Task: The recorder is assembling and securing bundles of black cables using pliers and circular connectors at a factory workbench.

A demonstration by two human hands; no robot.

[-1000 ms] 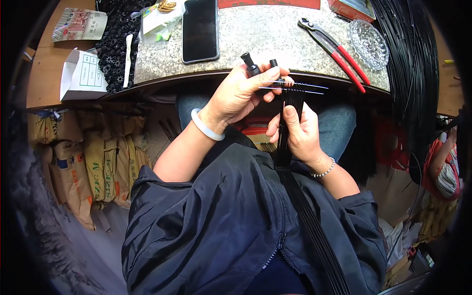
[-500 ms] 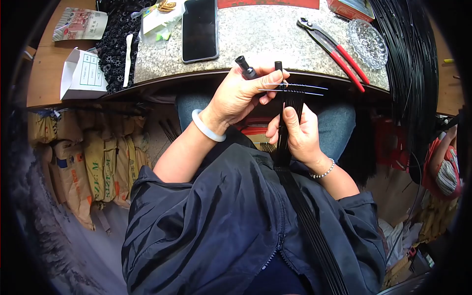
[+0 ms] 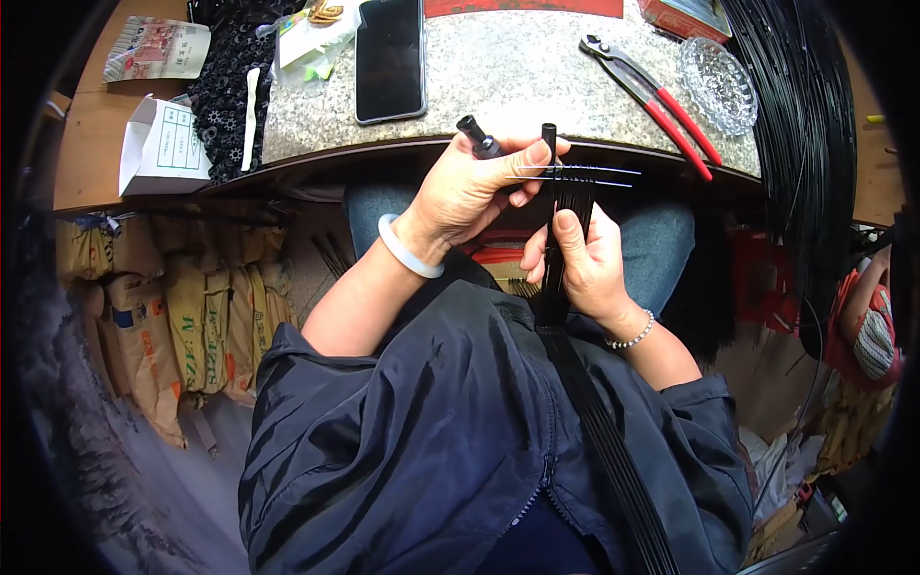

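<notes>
My left hand [image 3: 465,196] is closed, thumb and fingers pinching two thin metal rods [image 3: 618,178] and the top of a black stick [image 3: 549,139]. A stubby black cylinder with a hollow end [image 3: 482,139] is tucked in the same hand, behind the thumb. My right hand [image 3: 591,264] grips a bundle of long black strands [image 3: 613,441] just below the rods, thumb on top. The strands look threaded along the rods. They run down over my dark jacket to the lower edge. My fingers hide where rods and stick meet.
On the speckled tabletop [image 3: 508,77] lie a phone [image 3: 390,62], red-handled pliers [image 3: 652,105] and a glass dish [image 3: 717,86]. Black strands [image 3: 805,115] hang over the right side. Small black parts [image 3: 225,115] and a white box [image 3: 165,149] are at left; sacks [image 3: 196,326] stand below.
Both hands, with the rods, stick and strands, have shifted very slightly to the right. Their grips look the same.
</notes>
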